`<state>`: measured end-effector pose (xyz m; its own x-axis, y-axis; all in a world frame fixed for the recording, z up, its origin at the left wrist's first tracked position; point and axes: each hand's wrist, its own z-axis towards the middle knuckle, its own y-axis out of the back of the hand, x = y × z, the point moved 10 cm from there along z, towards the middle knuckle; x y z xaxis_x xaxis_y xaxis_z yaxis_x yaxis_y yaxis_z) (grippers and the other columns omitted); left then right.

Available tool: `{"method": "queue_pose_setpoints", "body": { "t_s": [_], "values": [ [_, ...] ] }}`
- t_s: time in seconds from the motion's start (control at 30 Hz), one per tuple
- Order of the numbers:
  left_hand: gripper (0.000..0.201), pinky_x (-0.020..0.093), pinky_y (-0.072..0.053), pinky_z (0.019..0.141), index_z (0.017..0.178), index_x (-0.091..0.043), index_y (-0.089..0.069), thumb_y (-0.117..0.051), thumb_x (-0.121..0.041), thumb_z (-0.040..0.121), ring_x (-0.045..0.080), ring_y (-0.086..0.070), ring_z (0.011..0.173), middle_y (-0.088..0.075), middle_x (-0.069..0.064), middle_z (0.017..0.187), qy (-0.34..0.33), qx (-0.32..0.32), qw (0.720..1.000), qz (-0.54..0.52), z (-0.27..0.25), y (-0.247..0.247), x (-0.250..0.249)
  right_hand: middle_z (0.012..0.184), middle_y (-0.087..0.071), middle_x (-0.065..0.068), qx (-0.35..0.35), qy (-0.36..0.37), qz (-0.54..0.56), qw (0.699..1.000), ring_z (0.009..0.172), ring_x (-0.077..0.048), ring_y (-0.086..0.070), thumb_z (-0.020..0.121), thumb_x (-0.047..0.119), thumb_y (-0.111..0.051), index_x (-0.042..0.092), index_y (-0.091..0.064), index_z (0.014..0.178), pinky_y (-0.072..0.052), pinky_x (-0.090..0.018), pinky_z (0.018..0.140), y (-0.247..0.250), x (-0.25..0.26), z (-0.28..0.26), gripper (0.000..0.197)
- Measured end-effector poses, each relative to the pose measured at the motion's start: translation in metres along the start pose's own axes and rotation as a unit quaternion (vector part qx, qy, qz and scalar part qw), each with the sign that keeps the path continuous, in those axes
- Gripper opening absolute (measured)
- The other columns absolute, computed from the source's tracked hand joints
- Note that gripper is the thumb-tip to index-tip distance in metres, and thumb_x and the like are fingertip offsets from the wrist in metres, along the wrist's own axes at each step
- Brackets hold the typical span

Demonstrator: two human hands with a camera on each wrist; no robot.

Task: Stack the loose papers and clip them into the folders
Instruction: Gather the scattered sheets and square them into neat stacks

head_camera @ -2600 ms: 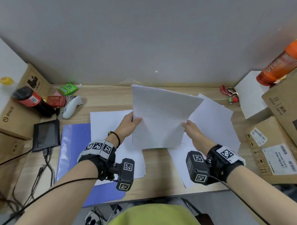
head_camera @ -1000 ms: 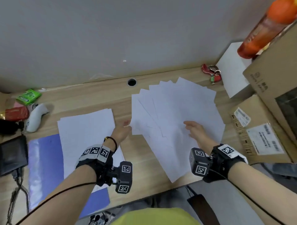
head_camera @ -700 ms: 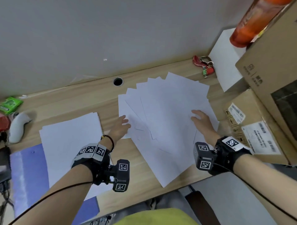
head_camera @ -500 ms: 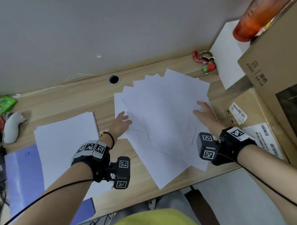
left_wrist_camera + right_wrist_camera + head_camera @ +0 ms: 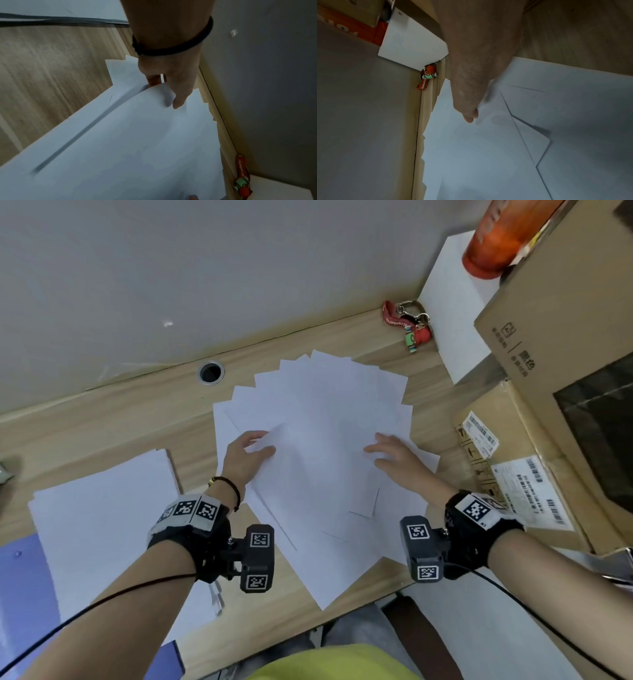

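Several loose white papers (image 5: 322, 419) lie fanned out on the wooden desk (image 5: 102, 426). My left hand (image 5: 262, 444) is at the fan's left side and pinches the raised corner of the top sheet (image 5: 154, 121), thumb (image 5: 178, 102) on top and fingers underneath. My right hand (image 5: 383, 450) rests flat on the right side of the fan with its fingers (image 5: 469, 116) spread. A squared stack of papers (image 5: 102, 508) lies at the left, partly over a blue folder (image 5: 20, 583).
A red keychain (image 5: 407, 323) and a white box (image 5: 455, 320) sit at the back right. Cardboard boxes (image 5: 513, 467) and an orange bottle (image 5: 496, 234) crowd the right side. A cable hole (image 5: 211, 372) is near the wall. The fan overhangs the desk's front edge.
The held sheaf has been put down and the view has swung right. Both hands came onto the fan; the left now lifts a sheet's corner, the right slid inward.
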<state>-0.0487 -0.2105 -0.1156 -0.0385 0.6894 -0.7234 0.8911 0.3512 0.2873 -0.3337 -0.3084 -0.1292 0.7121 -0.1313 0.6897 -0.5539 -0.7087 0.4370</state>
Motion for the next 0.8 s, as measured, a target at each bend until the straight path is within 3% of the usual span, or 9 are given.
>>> {"method": "queue_pose_setpoints", "body": {
  "t_s": [0.07, 0.17, 0.23, 0.33, 0.47, 0.53, 0.6, 0.7, 0.8],
  "values": [
    [0.021, 0.043, -0.051, 0.096, 0.101, -0.019, -0.069, -0.071, -0.017, 0.081, 0.026, -0.062, 0.107, -0.065, 0.002, 0.114, -0.016, 0.004, 0.999, 0.05, 0.001, 0.001, -0.001, 0.15, -0.034, 0.004, 0.007, -0.004, 0.052, 0.999, 0.145, -0.011, -0.013, 0.094, 0.006, -0.046, 0.031, -0.057, 0.116, -0.013, -0.023, 0.111, -0.003, 0.004, -0.004, 0.035],
    [0.024, 0.042, -0.051, 0.095, 0.106, -0.019, -0.069, -0.068, -0.028, 0.083, 0.024, -0.063, 0.106, -0.067, -0.001, 0.115, -0.027, 0.012, 0.99, 0.137, -0.002, 0.004, 0.0, 0.144, -0.042, 0.005, 0.003, -0.001, 0.094, 0.996, 0.14, -0.009, -0.028, 0.094, 0.006, -0.047, 0.03, -0.057, 0.114, -0.023, -0.023, 0.111, -0.005, 0.009, -0.011, 0.032],
    [0.025, 0.04, -0.053, 0.091, 0.104, -0.017, -0.069, -0.066, -0.034, 0.085, 0.024, -0.064, 0.101, -0.068, 0.0, 0.111, -0.037, -0.03, 0.987, 0.151, -0.004, 0.017, -0.004, 0.141, -0.045, 0.005, -0.038, -0.009, 0.11, 0.993, 0.132, -0.007, -0.037, 0.094, 0.006, -0.046, 0.026, -0.058, 0.117, -0.027, -0.017, 0.1, 0.001, 0.008, -0.013, 0.033],
    [0.018, 0.042, -0.054, 0.086, 0.098, -0.015, -0.065, -0.062, -0.031, 0.089, 0.03, -0.065, 0.095, -0.068, 0.005, 0.099, -0.04, -0.065, 0.992, 0.096, -0.006, 0.031, -0.009, 0.138, -0.044, 0.004, -0.13, -0.033, 0.133, 0.982, 0.122, -0.004, -0.038, 0.094, 0.006, -0.045, 0.019, -0.051, 0.13, -0.03, -0.019, 0.094, 0.019, 0.004, -0.018, 0.038],
    [0.027, 0.037, -0.052, 0.088, 0.119, -0.015, -0.061, -0.058, -0.022, 0.094, 0.027, -0.064, 0.102, -0.067, 0.006, 0.113, -0.014, 0.044, 0.996, 0.076, -0.008, 0.009, -0.007, 0.124, -0.045, 0.003, -0.21, -0.105, 0.23, 0.944, 0.109, -0.012, -0.045, 0.093, 0.007, -0.044, 0.017, -0.045, 0.133, -0.038, -0.028, 0.087, 0.029, -0.016, -0.024, 0.041],
    [0.028, 0.033, -0.051, 0.087, 0.121, -0.019, -0.058, -0.057, -0.019, 0.093, 0.025, -0.063, 0.106, -0.065, 0.006, 0.12, -0.018, 0.08, 0.992, 0.099, -0.009, -0.001, -0.007, 0.121, -0.043, 0.001, -0.216, -0.144, 0.266, 0.928, 0.105, -0.014, -0.046, 0.092, 0.009, -0.046, 0.015, -0.04, 0.137, -0.042, -0.032, 0.091, 0.026, -0.025, -0.023, 0.046],
    [0.039, 0.031, -0.046, 0.095, 0.13, -0.021, -0.051, -0.059, -0.017, 0.091, 0.022, -0.056, 0.118, -0.055, 0.0, 0.133, -0.035, 0.083, 0.989, 0.12, -0.009, -0.005, -0.01, 0.122, -0.042, 0.0, -0.22, -0.171, 0.288, 0.916, 0.106, -0.015, -0.044, 0.092, 0.01, -0.047, 0.014, -0.035, 0.14, -0.041, -0.035, 0.098, 0.024, -0.03, -0.022, 0.05],
    [0.06, 0.023, -0.032, 0.1, 0.145, -0.021, -0.036, -0.062, -0.019, 0.091, 0.016, -0.037, 0.135, -0.038, -0.005, 0.148, -0.049, 0.093, 0.981, 0.163, -0.009, -0.016, -0.016, 0.138, -0.04, -0.002, -0.213, -0.178, 0.314, 0.908, 0.117, -0.016, -0.043, 0.093, 0.013, -0.05, 0.016, -0.032, 0.143, -0.038, -0.039, 0.107, 0.022, -0.027, -0.019, 0.054],
    [0.066, 0.023, -0.032, 0.098, 0.148, -0.021, -0.03, -0.063, -0.022, 0.09, 0.017, -0.035, 0.136, -0.034, -0.003, 0.15, -0.048, 0.1, 0.978, 0.176, -0.008, -0.026, -0.021, 0.145, -0.037, 0.0, -0.198, -0.172, 0.324, 0.909, 0.125, -0.016, -0.041, 0.093, 0.015, -0.05, 0.018, -0.033, 0.143, -0.037, -0.039, 0.109, 0.019, -0.02, -0.012, 0.053]
  ]
}}
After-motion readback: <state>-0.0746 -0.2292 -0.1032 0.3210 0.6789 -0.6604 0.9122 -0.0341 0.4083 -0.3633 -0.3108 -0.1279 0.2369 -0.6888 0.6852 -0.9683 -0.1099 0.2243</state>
